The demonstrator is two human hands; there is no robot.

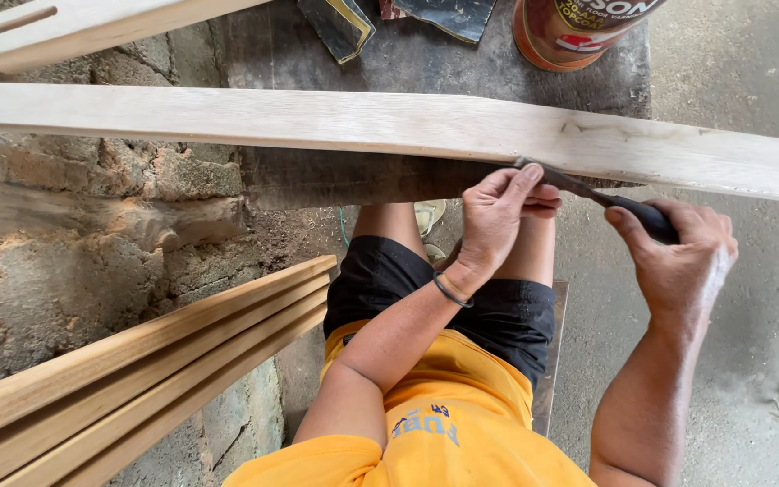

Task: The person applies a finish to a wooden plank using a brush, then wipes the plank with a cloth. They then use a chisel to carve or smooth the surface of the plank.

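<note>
My right hand (682,257) is closed around the dark handle of a chisel with a narrow grey metal blade (601,197), thumb lying along the top of the handle. The blade runs up and to the left from my fist, and its tip meets the near edge of the long pale wooden plank (317,122) that lies across the dark, worn wooden workbench (444,63). My left hand (495,216) sits just beside that spot, fingers curled and pinched down on the blade close to its tip, the fingertips touching the plank's near edge. A thin dark band circles my left wrist.

The plank spans the whole view from the left edge to the right, overhanging the workbench on both sides; the chisel works at its near edge, right of the middle, about where the bench's right corner falls beneath it.

At the far edge of the workbench stands a round orange and brown tin can (574,32), with dark folded sheets of sandpaper (340,25) to its left. A second pale wooden piece with a slot (65,32) crosses the far left corner. Below the plank on the left is a rough brick wall (74,234), and a bundle of light wooden slats (137,379) leans alongside it, near my left elbow.
</note>
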